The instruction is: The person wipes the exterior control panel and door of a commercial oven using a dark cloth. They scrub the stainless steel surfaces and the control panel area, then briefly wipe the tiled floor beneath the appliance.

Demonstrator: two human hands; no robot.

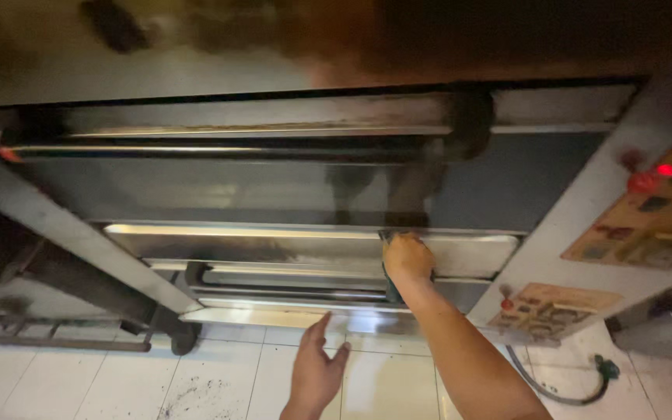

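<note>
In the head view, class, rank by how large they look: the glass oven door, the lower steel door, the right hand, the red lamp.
1. Glass oven door, the widest.
2. Lower steel door, narrower.
3. Right hand, gripping that door's edge; being nearer the camera may enlarge it.
4. Red lamp, smallest.

My right hand (pixel 407 258) is closed in a grip against the oven door (pixel 313 249), arm stretched up to it. My left hand (pixel 314 373) hangs open below that door, fingers spread, touching nothing.
</note>
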